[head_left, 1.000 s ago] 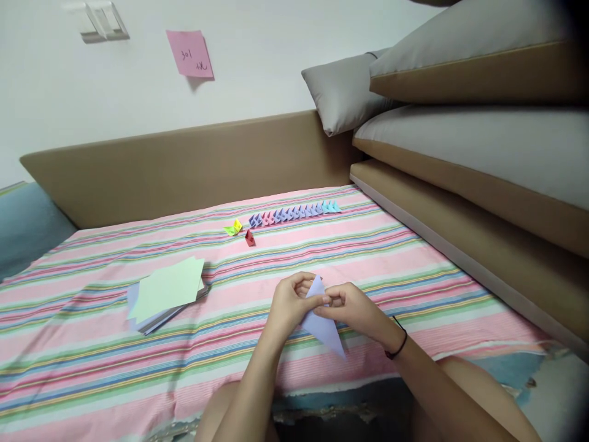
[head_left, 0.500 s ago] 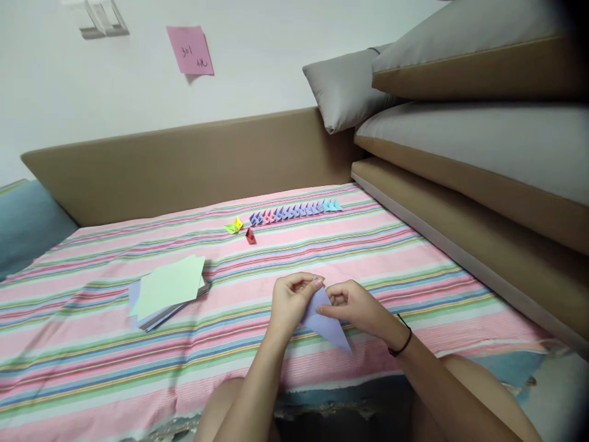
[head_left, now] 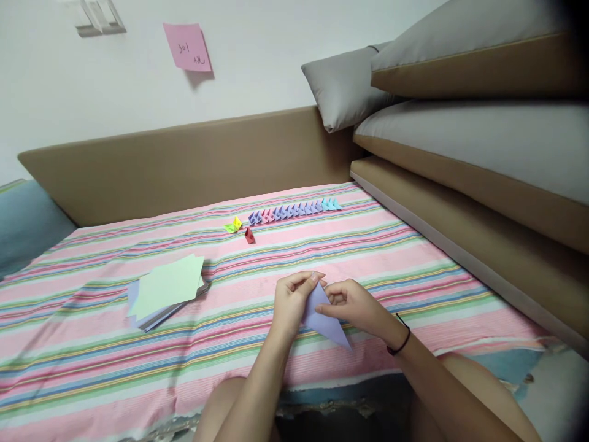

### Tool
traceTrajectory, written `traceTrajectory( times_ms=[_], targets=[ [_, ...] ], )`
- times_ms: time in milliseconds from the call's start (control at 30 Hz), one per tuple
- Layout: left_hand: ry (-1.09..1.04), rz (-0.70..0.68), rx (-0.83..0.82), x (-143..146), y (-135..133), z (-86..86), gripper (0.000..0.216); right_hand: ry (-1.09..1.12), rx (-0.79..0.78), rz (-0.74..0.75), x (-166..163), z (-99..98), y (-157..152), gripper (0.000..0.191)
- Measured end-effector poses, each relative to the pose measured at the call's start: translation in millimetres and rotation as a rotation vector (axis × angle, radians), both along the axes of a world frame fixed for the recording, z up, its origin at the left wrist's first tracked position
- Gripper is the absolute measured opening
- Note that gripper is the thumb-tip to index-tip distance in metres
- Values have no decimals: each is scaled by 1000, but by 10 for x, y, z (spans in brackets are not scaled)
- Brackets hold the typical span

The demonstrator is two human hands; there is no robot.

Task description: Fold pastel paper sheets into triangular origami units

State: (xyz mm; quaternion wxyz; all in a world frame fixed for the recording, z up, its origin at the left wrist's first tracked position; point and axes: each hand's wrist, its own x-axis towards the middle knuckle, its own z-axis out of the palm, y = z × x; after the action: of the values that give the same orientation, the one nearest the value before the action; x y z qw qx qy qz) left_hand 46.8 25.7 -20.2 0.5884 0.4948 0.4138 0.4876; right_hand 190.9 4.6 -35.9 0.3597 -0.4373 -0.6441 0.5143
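Note:
Between my two hands is a sheet of purple paper point(head_left: 324, 325), folded into a pointed, triangle-like shape with one corner hanging toward me. My left hand point(head_left: 294, 301) pinches its upper corner between thumb and fingers. My right hand point(head_left: 352, 304) grips the right edge, thumb lying on the near face and fingers behind it. Part of the paper is hidden by my fingers. Farther back on the striped cloth point(head_left: 230, 270) stands a row of small folded paper pieces point(head_left: 294, 212) in blue, pink, purple and cyan. Near its left end lie yellow-green folded pieces point(head_left: 233, 225) and a red folded piece point(head_left: 249, 235).
Left of my hands lies a stack of paper sheets point(head_left: 170, 285), pale green on top. Grey-and-brown cushions point(head_left: 473, 141) are piled at the right. A brown backboard point(head_left: 184, 166) runs along the wall, where a pink note point(head_left: 188, 47) hangs. A blue pillow point(head_left: 32, 227) is at far left.
My left thumb has shifted slightly at the paper's top corner. The right hand and the paper stay nearly in place; the view has moved a little.

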Motion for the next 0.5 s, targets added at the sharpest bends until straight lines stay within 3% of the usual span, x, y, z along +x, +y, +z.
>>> traceTrajectory(
  times_ms=[200,500],
  targets=[
    [-77,-7,-70,37,-5,-22,18,11,-8,-6,2,4,-5,35],
    [-56,13,-13,39,-7,-43,18,30,-32,7,10,-3,-12,32]
  ],
)
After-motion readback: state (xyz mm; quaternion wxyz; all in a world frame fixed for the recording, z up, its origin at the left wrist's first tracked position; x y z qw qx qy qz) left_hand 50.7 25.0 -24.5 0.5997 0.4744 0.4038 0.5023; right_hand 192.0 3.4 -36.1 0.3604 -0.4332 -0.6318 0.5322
